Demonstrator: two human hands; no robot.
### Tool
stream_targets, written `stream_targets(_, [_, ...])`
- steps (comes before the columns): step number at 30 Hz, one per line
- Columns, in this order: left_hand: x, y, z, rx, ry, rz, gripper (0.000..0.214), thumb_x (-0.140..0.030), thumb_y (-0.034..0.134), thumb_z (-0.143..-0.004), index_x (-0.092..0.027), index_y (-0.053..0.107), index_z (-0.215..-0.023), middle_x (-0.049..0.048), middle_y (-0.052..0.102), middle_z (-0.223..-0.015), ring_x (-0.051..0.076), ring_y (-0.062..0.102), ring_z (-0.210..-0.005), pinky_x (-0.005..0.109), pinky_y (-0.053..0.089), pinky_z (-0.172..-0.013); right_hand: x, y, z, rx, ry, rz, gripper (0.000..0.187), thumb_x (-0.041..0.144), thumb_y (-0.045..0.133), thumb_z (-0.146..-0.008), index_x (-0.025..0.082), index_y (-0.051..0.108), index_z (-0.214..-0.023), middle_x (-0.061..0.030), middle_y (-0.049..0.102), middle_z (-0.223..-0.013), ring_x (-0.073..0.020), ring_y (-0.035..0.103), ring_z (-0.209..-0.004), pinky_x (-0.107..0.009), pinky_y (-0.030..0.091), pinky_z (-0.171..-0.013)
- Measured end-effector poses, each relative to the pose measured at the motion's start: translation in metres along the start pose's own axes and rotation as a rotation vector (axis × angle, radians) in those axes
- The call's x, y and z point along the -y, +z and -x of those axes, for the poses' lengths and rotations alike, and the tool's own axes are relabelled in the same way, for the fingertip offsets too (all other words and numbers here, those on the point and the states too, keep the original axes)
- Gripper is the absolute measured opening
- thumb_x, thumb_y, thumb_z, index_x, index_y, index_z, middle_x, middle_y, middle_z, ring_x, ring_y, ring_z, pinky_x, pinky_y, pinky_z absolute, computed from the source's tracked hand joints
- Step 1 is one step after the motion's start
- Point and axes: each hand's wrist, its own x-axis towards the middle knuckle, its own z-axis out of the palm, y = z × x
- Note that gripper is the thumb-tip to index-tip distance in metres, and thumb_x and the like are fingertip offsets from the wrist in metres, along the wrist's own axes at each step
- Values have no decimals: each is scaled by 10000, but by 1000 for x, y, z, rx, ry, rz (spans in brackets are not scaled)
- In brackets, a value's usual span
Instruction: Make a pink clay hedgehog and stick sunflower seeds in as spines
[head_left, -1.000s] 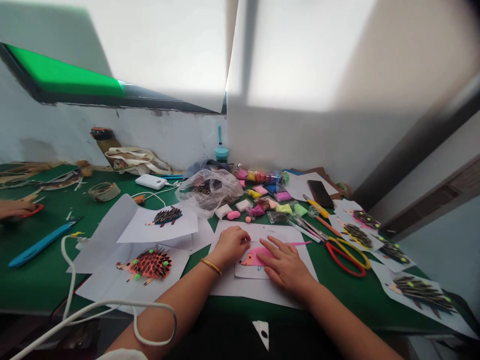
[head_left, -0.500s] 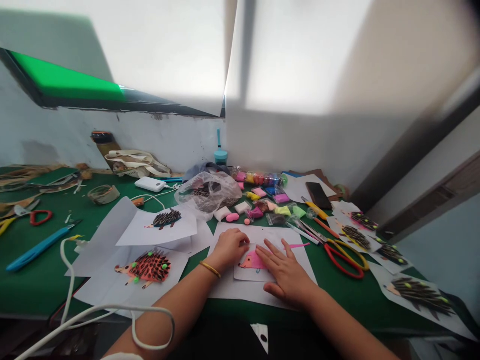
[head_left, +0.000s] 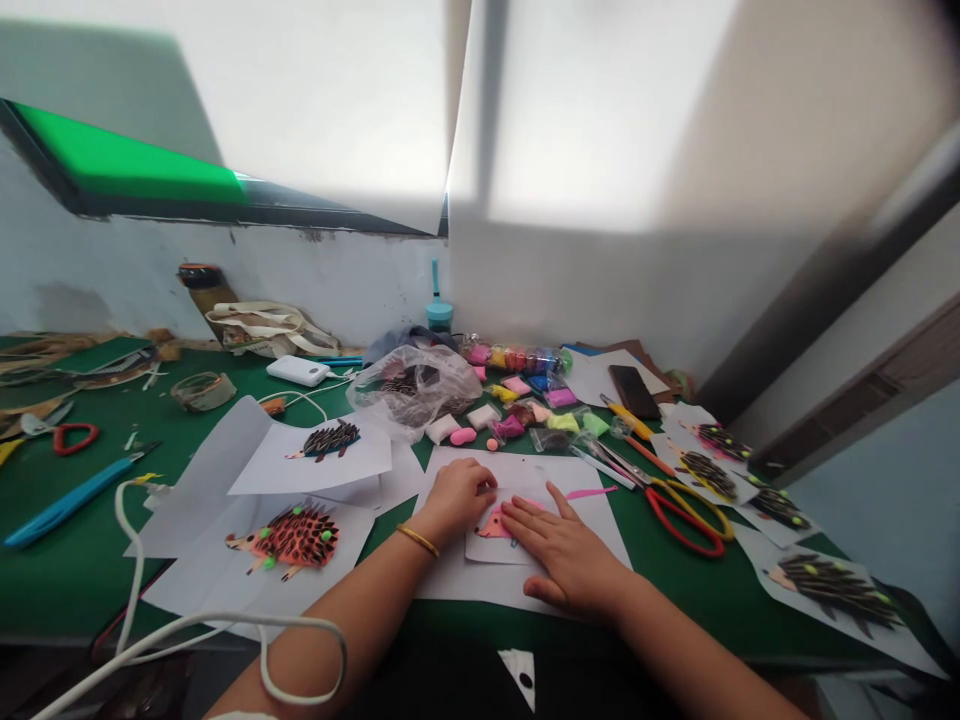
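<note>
A small white sheet (head_left: pixel 480 550) with a pink clay hedgehog (head_left: pixel 491 524) lies on a larger white paper (head_left: pixel 442 580) before me. My right hand (head_left: pixel 566 550) is open, its fingers spread flat over the hedgehog's body and hiding most of it; the pointed head shows at the left. At the small sheet's upper left edge, my left hand (head_left: pixel 466 495) has its fingers curled down on the paper; its thumb is hidden. A thin pink modelling tool (head_left: pixel 592 492) lies just beyond my right hand.
Packets of coloured clay (head_left: pixel 559 420) and a plastic bag (head_left: pixel 412 390) of dark pieces lie behind. Scissors (head_left: pixel 686 515) and a phone (head_left: pixel 634 390) are to the right. Finished hedgehog pictures (head_left: pixel 292 535) flank both sides. A white cable (head_left: pixel 187 625) loops over my left forearm.
My right hand has shifted slightly left over the hedgehog, its fingers now closer together. The left hand stays at the paper's edge. The view has moved a little.
</note>
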Motion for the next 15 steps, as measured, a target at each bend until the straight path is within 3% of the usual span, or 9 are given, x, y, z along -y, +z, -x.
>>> stream_targets(15, [1, 1, 1, -2, 0, 2, 118, -251, 699, -808, -242, 743, -917, 25, 667, -916, 193, 596, -900, 308, 420, -836, -2, 5, 5, -97, -12, 65, 868, 681, 433, -912, 184, 168, -1573, -138, 306, -1582, -306, 283, -1467, -588, 13, -1212])
